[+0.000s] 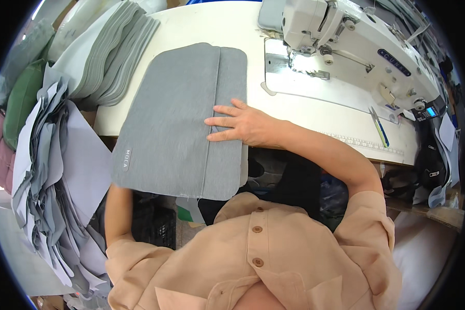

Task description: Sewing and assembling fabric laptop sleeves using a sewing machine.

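Observation:
A grey fabric panel [175, 113] with rounded corners lies over the front of the white table, its near part hanging past the edge toward me. A long seam runs down its right side, and a small label [126, 160] sits near its lower left corner. My right hand [245, 124] rests flat on the panel across the seam, fingers spread. From below, my left forearm [120, 212] passes under the panel's lower left corner. The panel hides my left hand, so its fingers cannot be seen.
A white sewing machine [356, 51] stands at the right, its needle area lit. Scissors or snips [380, 126] and a ruler strip [367, 143] lie near the table's front edge. Stacked grey panels [111, 57] sit at the back left; more grey pieces [46, 170] hang at the left.

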The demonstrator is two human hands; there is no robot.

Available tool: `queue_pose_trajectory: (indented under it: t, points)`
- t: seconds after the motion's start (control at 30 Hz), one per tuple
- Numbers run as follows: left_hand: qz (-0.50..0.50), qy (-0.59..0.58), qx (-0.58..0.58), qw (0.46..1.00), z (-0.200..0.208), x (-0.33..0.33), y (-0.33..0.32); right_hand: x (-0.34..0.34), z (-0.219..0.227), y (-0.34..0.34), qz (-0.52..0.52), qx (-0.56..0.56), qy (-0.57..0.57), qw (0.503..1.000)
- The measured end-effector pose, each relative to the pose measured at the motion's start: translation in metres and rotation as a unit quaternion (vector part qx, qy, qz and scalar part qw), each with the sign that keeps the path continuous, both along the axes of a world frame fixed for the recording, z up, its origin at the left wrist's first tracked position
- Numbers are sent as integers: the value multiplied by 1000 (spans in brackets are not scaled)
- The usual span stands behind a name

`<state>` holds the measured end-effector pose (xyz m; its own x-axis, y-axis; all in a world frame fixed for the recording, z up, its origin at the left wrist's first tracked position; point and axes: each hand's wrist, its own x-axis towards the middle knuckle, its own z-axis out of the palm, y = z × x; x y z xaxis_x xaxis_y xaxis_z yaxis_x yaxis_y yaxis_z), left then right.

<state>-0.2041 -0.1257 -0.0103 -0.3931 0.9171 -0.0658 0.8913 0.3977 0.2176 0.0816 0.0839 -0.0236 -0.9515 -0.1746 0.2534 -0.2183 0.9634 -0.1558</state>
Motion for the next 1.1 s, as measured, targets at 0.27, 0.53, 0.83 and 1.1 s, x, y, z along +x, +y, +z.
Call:
queue_pose_trajectory:
  t: [0.27, 0.53, 0.83, 1.1]
  points:
    - [76, 173, 347, 919, 152, -19, 41, -5, -4, -1, 44, -23, -12, 999]
    - [-145, 76, 128, 978, 15, 85, 262, -5, -8, -3, 26, -35, 29, 999]
    - [-169, 31, 177, 969, 16, 69, 276, -3, -11, 2, 3, -47, 57, 997]
    - [-93, -69, 85, 990, 25, 67, 269, 0, -6, 1, -12, -47, 36, 998]
